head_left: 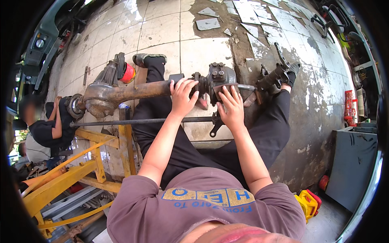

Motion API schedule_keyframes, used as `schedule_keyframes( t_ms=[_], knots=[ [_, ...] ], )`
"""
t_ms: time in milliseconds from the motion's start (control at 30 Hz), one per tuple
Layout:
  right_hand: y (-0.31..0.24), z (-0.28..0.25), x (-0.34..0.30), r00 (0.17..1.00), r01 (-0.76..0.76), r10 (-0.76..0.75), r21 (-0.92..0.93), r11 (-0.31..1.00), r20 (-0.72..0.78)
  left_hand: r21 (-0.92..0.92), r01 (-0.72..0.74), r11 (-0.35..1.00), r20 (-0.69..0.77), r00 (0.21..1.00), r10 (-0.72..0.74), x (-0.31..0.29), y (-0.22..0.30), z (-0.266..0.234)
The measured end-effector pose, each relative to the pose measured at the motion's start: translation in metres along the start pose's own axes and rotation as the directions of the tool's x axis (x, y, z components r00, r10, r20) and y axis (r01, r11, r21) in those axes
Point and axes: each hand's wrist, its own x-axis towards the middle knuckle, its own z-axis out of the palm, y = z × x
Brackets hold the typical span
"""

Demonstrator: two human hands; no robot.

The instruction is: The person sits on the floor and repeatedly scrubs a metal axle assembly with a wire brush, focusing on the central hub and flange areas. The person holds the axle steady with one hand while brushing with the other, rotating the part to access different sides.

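Note:
A rusty vehicle axle (133, 91) lies across my lap, running from a round housing (99, 99) at the left to a knuckle joint (219, 77) at the right. My left hand (183, 97) rests on the axle tube just left of the joint, fingers spread. Over the lower part of the joint lies my right hand (233, 107), pressed flat on a dark plate with fingers apart. A thin steel rod (142, 120) runs under both wrists. I sit with legs in black trousers on either side of the axle.
A yellow steel stand (97, 156) supports the axle at lower left. Another person (48, 129) crouches by the housing at the left edge. Broken tile pieces (243, 16) litter the floor ahead. At the right stand a grey cabinet (352, 162) and a yellow-red object (308, 202).

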Motion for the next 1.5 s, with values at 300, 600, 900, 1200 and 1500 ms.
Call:
schedule_keyframes(
  t_ms=[300, 600, 900, 1200, 1500],
  knots=[
    [0.002, -0.003, -0.002, 0.999, -0.014, 0.016, -0.031, 0.999, 0.046, -0.001, 0.002, 1.000, 0.016, 1.000, -0.002, -0.001, -0.002, 0.000],
    [0.007, 0.001, -0.004, 1.000, 0.016, -0.016, -0.024, 1.000, -0.014, -0.008, 0.010, 1.000, 0.016, 1.000, -0.010, -0.001, -0.001, 0.000],
    [0.005, 0.004, -0.002, 1.000, 0.001, -0.001, -0.035, 0.999, -0.004, -0.010, 0.021, 1.000, 0.014, 1.000, -0.021, -0.003, 0.001, 0.000],
    [0.002, 0.001, -0.003, 1.000, -0.009, 0.009, -0.076, 0.997, 0.001, 0.015, -0.008, 1.000, 0.017, 1.000, 0.008, -0.002, -0.004, 0.001],
    [0.000, 0.003, -0.003, 1.000, -0.007, 0.005, -0.095, 0.995, -0.019, 0.024, -0.030, 0.999, -0.013, 0.999, 0.031, -0.001, -0.008, 0.005]
  ],
)
